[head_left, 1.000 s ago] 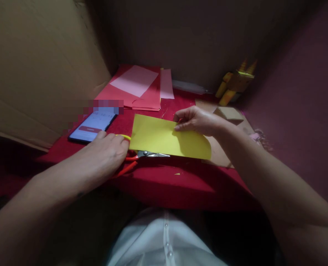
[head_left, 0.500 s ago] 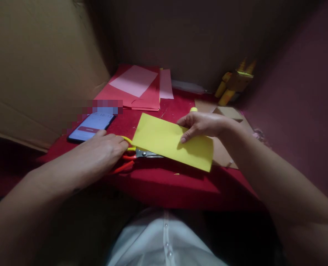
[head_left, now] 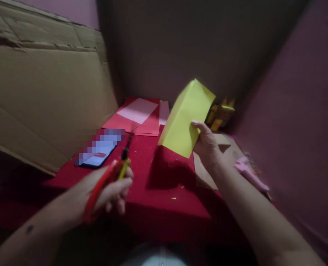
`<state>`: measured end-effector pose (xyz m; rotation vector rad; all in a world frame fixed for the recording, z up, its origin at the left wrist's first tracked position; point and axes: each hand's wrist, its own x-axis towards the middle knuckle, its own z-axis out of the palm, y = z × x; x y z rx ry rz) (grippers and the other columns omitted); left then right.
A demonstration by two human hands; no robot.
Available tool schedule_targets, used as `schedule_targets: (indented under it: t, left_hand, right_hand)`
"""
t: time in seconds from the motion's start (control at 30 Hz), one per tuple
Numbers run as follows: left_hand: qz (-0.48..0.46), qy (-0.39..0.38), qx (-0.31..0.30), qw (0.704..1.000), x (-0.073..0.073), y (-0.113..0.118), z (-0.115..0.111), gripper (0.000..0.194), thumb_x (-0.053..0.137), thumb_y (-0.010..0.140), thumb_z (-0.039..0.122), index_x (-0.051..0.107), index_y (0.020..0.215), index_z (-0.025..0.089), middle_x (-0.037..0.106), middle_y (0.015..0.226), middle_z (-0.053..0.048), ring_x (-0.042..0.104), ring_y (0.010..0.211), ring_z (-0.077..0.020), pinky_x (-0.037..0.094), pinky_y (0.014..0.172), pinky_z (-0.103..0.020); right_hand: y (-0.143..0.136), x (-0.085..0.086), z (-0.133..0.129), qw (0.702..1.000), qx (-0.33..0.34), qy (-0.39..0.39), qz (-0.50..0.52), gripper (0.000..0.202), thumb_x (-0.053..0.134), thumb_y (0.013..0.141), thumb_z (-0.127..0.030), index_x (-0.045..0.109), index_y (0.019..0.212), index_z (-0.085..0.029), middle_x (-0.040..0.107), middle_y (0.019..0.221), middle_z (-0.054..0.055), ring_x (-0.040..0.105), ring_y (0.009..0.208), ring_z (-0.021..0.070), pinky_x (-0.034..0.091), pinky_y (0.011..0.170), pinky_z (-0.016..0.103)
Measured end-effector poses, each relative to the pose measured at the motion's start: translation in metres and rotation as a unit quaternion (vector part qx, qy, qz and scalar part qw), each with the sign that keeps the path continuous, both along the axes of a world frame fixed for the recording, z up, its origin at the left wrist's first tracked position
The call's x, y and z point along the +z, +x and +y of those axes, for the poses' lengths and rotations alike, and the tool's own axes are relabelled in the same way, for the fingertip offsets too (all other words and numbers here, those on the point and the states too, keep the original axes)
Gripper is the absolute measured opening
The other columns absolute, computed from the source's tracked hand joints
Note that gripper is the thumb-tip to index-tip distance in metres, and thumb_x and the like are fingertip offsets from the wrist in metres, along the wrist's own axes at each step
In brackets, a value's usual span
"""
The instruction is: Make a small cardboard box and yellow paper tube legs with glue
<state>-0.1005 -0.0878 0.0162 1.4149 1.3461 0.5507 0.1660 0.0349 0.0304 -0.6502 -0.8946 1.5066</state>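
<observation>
My left hand (head_left: 115,190) is closed around the red and yellow handles of a pair of scissors (head_left: 123,157), whose dark blades point up and away; they are blurred by motion. My right hand (head_left: 206,144) pinches a folded yellow paper (head_left: 184,118) by its right side, thumb on the near face. The paper is raised above the red cloth (head_left: 149,173) and tilted, and its shadow falls on the cloth below. A small yellow scrap (head_left: 174,198) lies near the cloth's front edge.
A phone (head_left: 97,157) lies at the left beside a cardboard panel (head_left: 50,99). Red sheets (head_left: 149,128) with a pink sheet (head_left: 138,110) lie at the back. A yellow-brown figure (head_left: 221,114), cardboard (head_left: 205,173) and a pink object (head_left: 251,173) are at the right.
My left hand has lifted the scissors, now pointing upward. My right hand has raised and tilted the yellow paper away from them, and its fold now shows. The camera view has shifted upward.
</observation>
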Motion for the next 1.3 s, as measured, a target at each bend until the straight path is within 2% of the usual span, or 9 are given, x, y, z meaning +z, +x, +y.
schedule_targets:
  t: [0.07,0.1,0.23,0.53,0.67,0.77,0.97,1.07,1.3]
  left_hand:
    - [-0.148,-0.135,-0.095,0.975,-0.013,0.017,-0.015,0.034,0.056,0.079,0.05,0.046,0.095,0.022,0.057,0.067,0.002,0.065,0.052,-0.0192,0.039,0.043,-0.024]
    - [-0.166,-0.148,-0.108,0.969,-0.019,0.023,-0.021,0.032,0.058,0.079,0.047,0.047,0.094,0.021,0.058,0.07,0.001,0.066,0.055,-0.0198,0.042,0.045,-0.025]
    - [-0.206,-0.167,-0.073,0.962,-0.031,0.033,-0.029,0.028,0.06,0.074,0.032,0.049,0.096,0.02,0.06,0.08,-0.002,0.068,0.07,-0.0232,0.05,0.052,-0.03]
    - [-0.083,-0.095,-0.051,0.991,-0.018,0.033,-0.02,0.026,0.058,0.071,0.028,0.052,0.095,0.022,0.061,0.073,-0.001,0.064,0.069,-0.0188,0.046,0.056,-0.027]
    - [-0.037,-0.129,0.021,0.991,-0.036,0.036,-0.019,0.019,0.052,0.076,0.04,0.054,0.085,0.024,0.056,0.06,0.001,0.058,0.051,-0.0173,0.034,0.042,-0.026]
    - [-0.009,-0.178,0.076,0.981,-0.051,0.037,-0.018,0.032,0.039,0.081,0.052,0.054,0.078,0.023,0.052,0.054,0.0,0.052,0.043,-0.0166,0.029,0.039,-0.026]
    - [-0.013,-0.065,-0.029,0.997,-0.036,0.031,-0.018,0.023,0.051,0.078,0.044,0.056,0.085,0.022,0.06,0.066,0.0,0.056,0.056,-0.0155,0.038,0.049,-0.026]
    - [0.012,-0.014,-0.036,0.999,-0.029,0.033,-0.016,0.02,0.05,0.079,0.041,0.055,0.085,0.023,0.059,0.067,0.001,0.054,0.057,-0.0147,0.038,0.051,-0.025]
    - [0.028,-0.038,0.012,0.999,-0.054,0.039,-0.009,0.03,0.043,0.082,0.05,0.048,0.068,0.024,0.056,0.058,0.0,0.047,0.048,-0.0142,0.035,0.046,-0.027]
  right_hand:
    - [-0.005,-0.012,0.0,0.997,-0.014,-0.057,0.04,0.017,0.063,0.057,-0.021,0.061,0.074,-0.023,0.072,0.066,0.0,0.07,0.082,0.0265,0.059,0.077,0.042]
    - [-0.007,-0.017,-0.001,0.995,-0.022,-0.078,0.059,0.019,0.062,0.055,-0.02,0.061,0.074,-0.022,0.073,0.066,0.0,0.07,0.082,0.0269,0.058,0.077,0.043]
    - [-0.006,-0.029,-0.007,0.99,-0.013,-0.105,0.089,0.022,0.061,0.053,-0.018,0.06,0.075,-0.022,0.074,0.068,0.001,0.071,0.082,0.0279,0.058,0.081,0.046]
    - [0.0,-0.033,-0.011,0.993,0.038,-0.085,0.068,0.022,0.062,0.055,-0.022,0.061,0.077,-0.023,0.075,0.075,0.003,0.07,0.088,0.0303,0.057,0.082,0.049]
    - [0.004,-0.033,-0.01,0.995,0.014,-0.071,0.064,0.023,0.062,0.056,-0.022,0.062,0.08,-0.023,0.075,0.073,0.002,0.071,0.085,0.0292,0.058,0.081,0.047]
    - [0.007,-0.033,-0.01,0.995,-0.003,-0.069,0.073,0.024,0.062,0.057,-0.02,0.063,0.081,-0.023,0.075,0.072,0.001,0.071,0.084,0.0281,0.058,0.08,0.045]
    - [0.002,-0.03,-0.017,0.995,0.017,-0.082,0.049,0.022,0.062,0.056,-0.021,0.063,0.078,-0.022,0.074,0.069,0.002,0.071,0.084,0.0293,0.059,0.077,0.044]
    - [0.0,-0.027,-0.022,0.995,0.01,-0.085,0.041,0.022,0.062,0.054,-0.02,0.062,0.077,-0.023,0.074,0.069,0.002,0.071,0.086,0.0294,0.059,0.077,0.043]
    - [0.0,-0.027,-0.024,0.998,0.015,-0.063,0.019,0.025,0.062,0.055,-0.023,0.062,0.08,-0.024,0.074,0.069,0.002,0.071,0.088,0.0304,0.058,0.078,0.045]
